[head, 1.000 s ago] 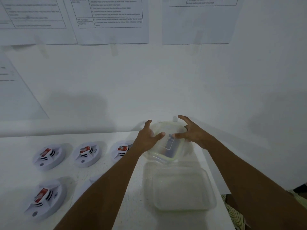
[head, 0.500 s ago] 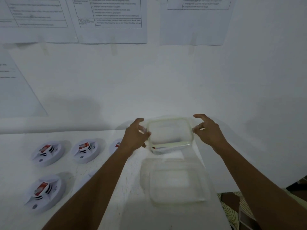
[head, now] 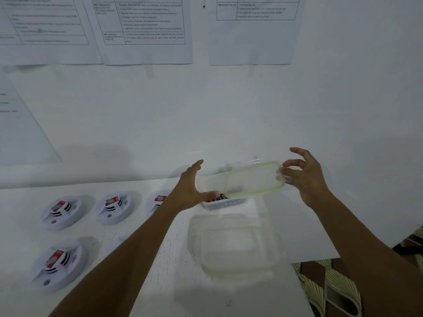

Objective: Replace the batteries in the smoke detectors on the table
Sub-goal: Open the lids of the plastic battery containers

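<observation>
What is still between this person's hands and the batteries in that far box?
Only the clear lid, held tilted by the right hand and partly over the box. At its left end, beside the left hand, the batteries already show uncovered.

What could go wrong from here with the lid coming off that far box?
1. The clear green-rimmed lid is tilted and pinched only at its right end by the right hand; it could slip onto the batteries.
2. The left hand steadies the small white container at one side; a tug could tip it and spill the batteries.
3. The right hand works near the table's right edge, so a dropped lid may fall to the floor.
</observation>
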The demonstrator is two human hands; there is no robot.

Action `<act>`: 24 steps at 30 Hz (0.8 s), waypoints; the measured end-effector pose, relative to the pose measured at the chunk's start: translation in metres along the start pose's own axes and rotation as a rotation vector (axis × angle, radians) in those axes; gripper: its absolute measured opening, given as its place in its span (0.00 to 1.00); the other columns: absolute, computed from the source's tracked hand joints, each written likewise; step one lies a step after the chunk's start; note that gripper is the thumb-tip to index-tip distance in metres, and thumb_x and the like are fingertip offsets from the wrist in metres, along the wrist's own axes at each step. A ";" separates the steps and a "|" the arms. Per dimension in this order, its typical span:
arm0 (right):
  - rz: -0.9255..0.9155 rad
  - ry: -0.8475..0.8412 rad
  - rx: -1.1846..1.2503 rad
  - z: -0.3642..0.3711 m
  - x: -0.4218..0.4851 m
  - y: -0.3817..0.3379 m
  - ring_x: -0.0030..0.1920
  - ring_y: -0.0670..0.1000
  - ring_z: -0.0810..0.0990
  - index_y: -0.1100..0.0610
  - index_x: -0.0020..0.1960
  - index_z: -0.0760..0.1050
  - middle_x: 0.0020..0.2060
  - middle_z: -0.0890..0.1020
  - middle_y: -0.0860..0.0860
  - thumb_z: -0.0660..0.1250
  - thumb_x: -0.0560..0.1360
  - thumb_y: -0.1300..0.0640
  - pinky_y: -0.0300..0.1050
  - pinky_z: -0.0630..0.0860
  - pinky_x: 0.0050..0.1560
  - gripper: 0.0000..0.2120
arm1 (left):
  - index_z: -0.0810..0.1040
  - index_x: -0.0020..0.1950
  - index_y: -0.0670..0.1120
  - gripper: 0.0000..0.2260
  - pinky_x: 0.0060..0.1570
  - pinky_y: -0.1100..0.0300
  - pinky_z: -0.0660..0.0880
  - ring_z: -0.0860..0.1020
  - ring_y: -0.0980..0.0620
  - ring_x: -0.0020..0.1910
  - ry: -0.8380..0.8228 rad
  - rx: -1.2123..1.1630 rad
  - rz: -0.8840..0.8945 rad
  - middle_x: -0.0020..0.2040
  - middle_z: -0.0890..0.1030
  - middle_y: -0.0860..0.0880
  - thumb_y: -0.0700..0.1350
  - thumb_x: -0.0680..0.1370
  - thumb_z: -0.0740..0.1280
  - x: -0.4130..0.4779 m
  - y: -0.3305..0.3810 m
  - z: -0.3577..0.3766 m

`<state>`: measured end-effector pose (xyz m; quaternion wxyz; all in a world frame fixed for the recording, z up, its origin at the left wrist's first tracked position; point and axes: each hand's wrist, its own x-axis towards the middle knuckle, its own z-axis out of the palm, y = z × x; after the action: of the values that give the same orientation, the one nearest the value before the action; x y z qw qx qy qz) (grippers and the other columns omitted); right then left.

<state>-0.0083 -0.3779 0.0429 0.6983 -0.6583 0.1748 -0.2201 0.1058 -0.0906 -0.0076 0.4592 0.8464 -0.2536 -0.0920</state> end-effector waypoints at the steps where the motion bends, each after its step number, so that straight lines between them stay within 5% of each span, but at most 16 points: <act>1: -0.025 0.019 -0.024 -0.010 0.000 -0.003 0.42 0.62 0.79 0.56 0.66 0.71 0.40 0.77 0.55 0.71 0.69 0.76 0.66 0.78 0.53 0.30 | 0.53 0.79 0.54 0.50 0.72 0.50 0.61 0.59 0.51 0.75 -0.044 0.072 -0.012 0.77 0.61 0.51 0.57 0.65 0.79 0.002 -0.003 0.004; 7: -0.090 0.117 -0.087 -0.068 0.004 -0.015 0.41 0.60 0.80 0.56 0.68 0.69 0.41 0.77 0.55 0.71 0.68 0.76 0.53 0.84 0.43 0.33 | 0.55 0.78 0.54 0.53 0.60 0.50 0.76 0.72 0.51 0.62 -0.036 -0.007 -0.064 0.71 0.68 0.48 0.49 0.61 0.83 0.013 -0.011 0.012; 12: -0.057 0.153 -0.074 -0.078 0.010 -0.003 0.41 0.60 0.80 0.56 0.68 0.69 0.41 0.77 0.55 0.69 0.69 0.77 0.48 0.84 0.39 0.32 | 0.56 0.78 0.54 0.53 0.58 0.54 0.76 0.72 0.53 0.62 -0.059 0.031 -0.010 0.71 0.67 0.49 0.51 0.60 0.83 0.011 -0.019 0.014; 19: 0.014 0.126 -0.066 -0.070 0.013 0.021 0.40 0.59 0.80 0.54 0.67 0.69 0.42 0.77 0.55 0.68 0.70 0.78 0.51 0.83 0.41 0.32 | 0.59 0.76 0.51 0.50 0.52 0.57 0.76 0.74 0.49 0.62 0.118 -0.096 -0.035 0.68 0.68 0.49 0.46 0.60 0.83 0.007 -0.028 -0.023; 24: 0.062 0.008 -0.063 -0.017 0.016 0.056 0.34 0.54 0.82 0.55 0.68 0.68 0.43 0.77 0.57 0.67 0.70 0.78 0.47 0.82 0.34 0.32 | 0.57 0.76 0.53 0.52 0.53 0.59 0.78 0.74 0.50 0.63 0.038 -0.106 -0.012 0.68 0.68 0.51 0.49 0.59 0.83 0.003 -0.014 -0.030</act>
<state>0.0004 -0.3990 -0.0134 0.6828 -0.6735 0.2049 -0.1955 0.1255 -0.0639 -0.0017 0.5076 0.8240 -0.2342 -0.0919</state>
